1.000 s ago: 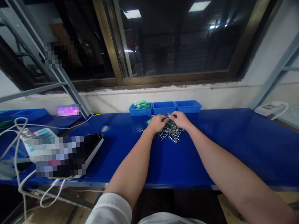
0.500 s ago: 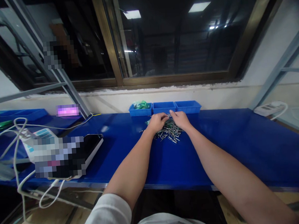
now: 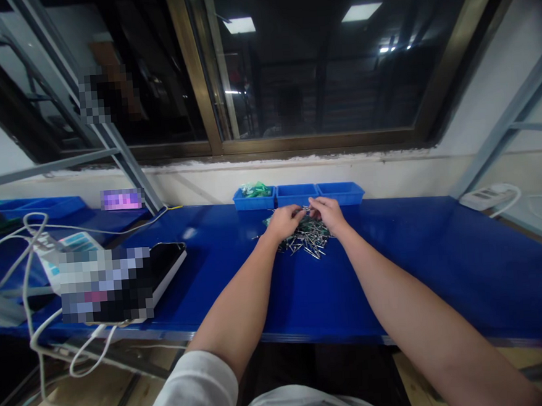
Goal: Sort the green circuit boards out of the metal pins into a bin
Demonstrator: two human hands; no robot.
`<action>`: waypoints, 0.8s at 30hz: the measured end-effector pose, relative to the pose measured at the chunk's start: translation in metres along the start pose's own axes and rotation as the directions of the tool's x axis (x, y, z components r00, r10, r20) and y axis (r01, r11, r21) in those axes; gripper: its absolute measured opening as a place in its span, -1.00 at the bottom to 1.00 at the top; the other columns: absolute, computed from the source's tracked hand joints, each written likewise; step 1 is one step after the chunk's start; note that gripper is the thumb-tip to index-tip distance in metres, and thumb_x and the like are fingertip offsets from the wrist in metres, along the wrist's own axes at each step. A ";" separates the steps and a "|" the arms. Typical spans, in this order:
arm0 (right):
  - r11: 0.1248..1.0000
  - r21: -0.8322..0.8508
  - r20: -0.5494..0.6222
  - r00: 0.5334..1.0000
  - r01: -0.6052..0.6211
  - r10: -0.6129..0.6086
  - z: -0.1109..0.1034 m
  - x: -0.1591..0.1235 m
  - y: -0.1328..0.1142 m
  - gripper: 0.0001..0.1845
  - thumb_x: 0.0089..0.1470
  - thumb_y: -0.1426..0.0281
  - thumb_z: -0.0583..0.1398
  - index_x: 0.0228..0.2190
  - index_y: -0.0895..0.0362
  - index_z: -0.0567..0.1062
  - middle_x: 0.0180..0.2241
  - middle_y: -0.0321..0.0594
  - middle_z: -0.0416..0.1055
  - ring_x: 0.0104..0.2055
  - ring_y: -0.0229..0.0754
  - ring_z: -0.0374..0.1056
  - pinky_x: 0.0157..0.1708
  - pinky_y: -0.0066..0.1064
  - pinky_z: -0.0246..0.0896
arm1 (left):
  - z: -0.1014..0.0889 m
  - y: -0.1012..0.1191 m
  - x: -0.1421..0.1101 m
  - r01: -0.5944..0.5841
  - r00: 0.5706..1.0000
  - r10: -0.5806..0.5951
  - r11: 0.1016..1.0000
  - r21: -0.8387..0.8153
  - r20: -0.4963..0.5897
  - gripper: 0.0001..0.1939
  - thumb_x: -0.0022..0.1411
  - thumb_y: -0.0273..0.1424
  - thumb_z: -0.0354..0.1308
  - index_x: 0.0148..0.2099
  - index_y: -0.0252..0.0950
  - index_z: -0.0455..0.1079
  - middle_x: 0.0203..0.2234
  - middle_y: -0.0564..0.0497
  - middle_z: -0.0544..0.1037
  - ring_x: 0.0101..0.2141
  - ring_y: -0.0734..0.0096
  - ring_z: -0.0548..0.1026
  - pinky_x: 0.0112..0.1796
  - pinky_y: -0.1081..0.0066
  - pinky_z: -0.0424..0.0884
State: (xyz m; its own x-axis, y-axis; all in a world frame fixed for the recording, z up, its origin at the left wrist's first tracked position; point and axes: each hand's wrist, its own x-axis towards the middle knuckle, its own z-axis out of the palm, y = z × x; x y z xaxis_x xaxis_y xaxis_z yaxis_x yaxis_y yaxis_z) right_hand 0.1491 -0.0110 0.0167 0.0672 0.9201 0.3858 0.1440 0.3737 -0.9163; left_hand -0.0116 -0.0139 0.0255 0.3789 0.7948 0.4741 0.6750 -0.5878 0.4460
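Observation:
A pile of slim silvery metal pins (image 3: 308,242) lies on the blue tabletop below my hands; they look like rivets or nails, but their exact kind is too small to tell. My left hand (image 3: 285,222) is curled at the pile's left upper side, with a few such pins showing at its fingertips. Close by on the right, my right hand (image 3: 328,214) has thumb and fingers drawn together at the tips of those pins. Whatever is pinched in the right fingers is too small to make out. Some greenish material shows among the pins.
Behind the pile stand three joined blue bins; green plastic packets (image 3: 257,190) fill the left bin (image 3: 252,202). On the left lie a phone-like black device (image 3: 166,260) and white cables (image 3: 29,288). A white power strip (image 3: 486,197) sits far right. Another person's hand shows at far left.
My right hand's fingers have closed in and shifted slightly left toward the left fingertips. My left hand stays nearly still. The other person's hand at far left has moved lower.

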 end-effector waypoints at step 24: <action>0.989 0.068 -0.127 0.982 -0.130 0.138 -0.017 0.012 0.011 -0.36 -0.22 0.22 0.19 -0.04 0.17 0.33 -0.42 -0.23 0.46 -0.49 -0.28 0.29 -0.59 -0.51 0.09 | -0.001 -0.003 0.002 0.016 0.990 -0.014 1.000 -0.014 0.141 -0.80 0.02 -0.34 0.10 -0.33 -0.28 0.50 -0.46 0.04 0.55 -0.41 0.42 0.46 -0.32 0.50 0.33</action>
State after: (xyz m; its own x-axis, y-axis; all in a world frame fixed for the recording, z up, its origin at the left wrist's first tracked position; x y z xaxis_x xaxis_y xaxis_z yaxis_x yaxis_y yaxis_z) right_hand 0.1679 0.0026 0.0131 0.2109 0.9405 0.2663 0.0670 0.2578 -0.9639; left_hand -0.0133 -0.0108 0.0253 0.4554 0.8161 0.3559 0.6719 -0.5772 0.4640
